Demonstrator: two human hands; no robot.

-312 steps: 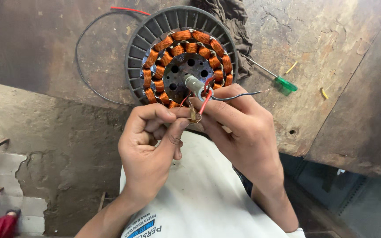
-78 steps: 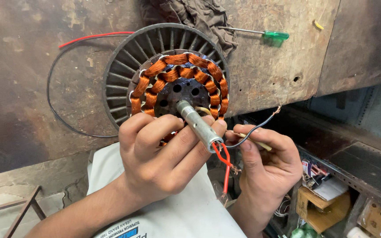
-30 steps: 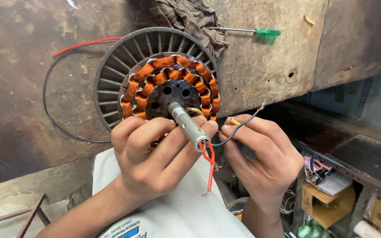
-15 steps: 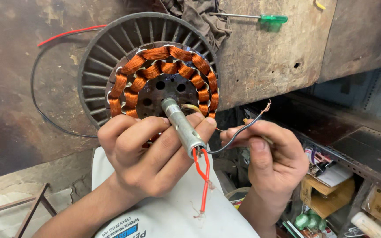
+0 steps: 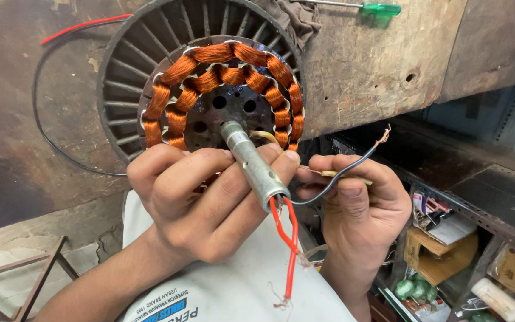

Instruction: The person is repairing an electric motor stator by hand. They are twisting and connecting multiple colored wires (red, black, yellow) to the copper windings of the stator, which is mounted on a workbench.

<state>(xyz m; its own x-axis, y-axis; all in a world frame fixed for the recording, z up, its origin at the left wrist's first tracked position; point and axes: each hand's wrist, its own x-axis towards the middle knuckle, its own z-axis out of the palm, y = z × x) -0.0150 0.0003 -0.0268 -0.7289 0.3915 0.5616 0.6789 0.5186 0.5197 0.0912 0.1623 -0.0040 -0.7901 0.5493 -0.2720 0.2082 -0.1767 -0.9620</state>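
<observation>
Motor stator [image 5: 201, 89] — a ribbed round frame with rings of copper-orange coils, leaning against a rusty metal workbench [image 5: 365, 65]; head view. A grey metal shaft [image 5: 251, 164] juts from the stator's hub toward the camera. The left hand [image 5: 201, 206], just below the stator, is closed around the shaft, fingers curled over it. Two red wires [image 5: 287, 238] leave the shaft's near end and hang down over a white cloth [image 5: 239, 286]. The right hand [image 5: 359, 200], right of the shaft, is closed — thumb and fingers pinching a black wire [image 5: 344, 173] whose bared tip points up and away from the stator. A green-handled screwdriver [image 5: 377, 8] lies on the workbench, upper right of the stator; a thin black-and-red lead [image 5: 37, 107] loops to the stator's left.
</observation>
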